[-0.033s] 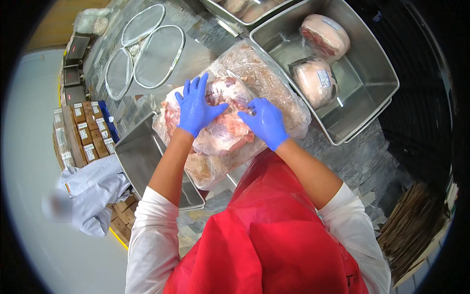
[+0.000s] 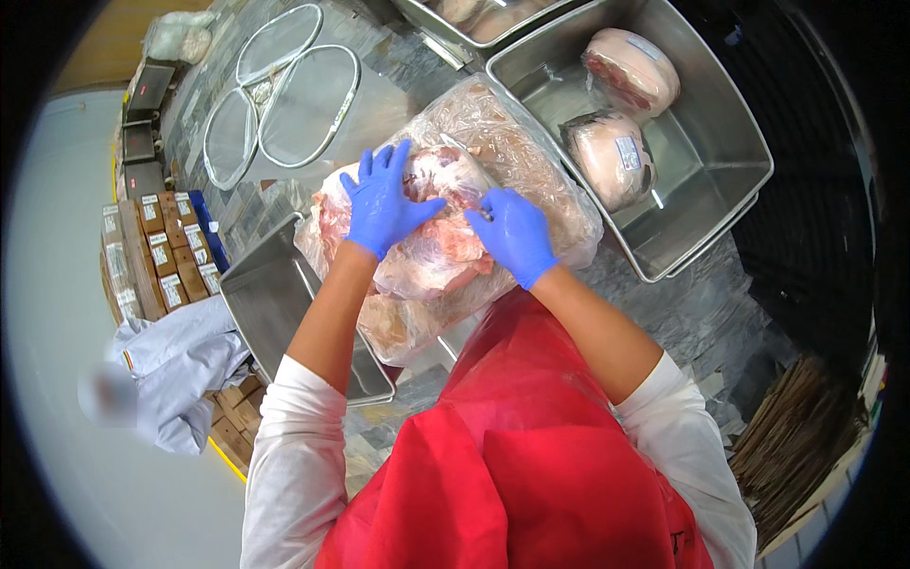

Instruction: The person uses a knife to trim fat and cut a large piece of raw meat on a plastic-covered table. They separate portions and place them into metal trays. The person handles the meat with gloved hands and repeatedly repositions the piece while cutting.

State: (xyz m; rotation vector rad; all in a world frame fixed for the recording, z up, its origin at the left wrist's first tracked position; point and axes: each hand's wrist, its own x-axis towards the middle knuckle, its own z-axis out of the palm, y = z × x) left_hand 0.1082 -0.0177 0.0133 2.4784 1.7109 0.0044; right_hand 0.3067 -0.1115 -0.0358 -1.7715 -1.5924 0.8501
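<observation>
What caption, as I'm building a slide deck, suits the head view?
Blue-gloved hands on raw meat, near a metal tub holding two wrapped cuts.

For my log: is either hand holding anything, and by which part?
The left hand rests spread on the meat, not gripping; the right hand touches its right side; whether it pinches there cannot be told.

Blue gloves (image 2: 519,237), red apron (image 2: 559,474)

Smooth, close-fitting gloves cover the left hand (image 2: 381,213) and right hand (image 2: 517,232) to the wrist; wrinkled white sleeves (image 2: 301,446) end near the elbows; the apron is glossy, with a small dark marking (image 2: 678,543) low down
</observation>
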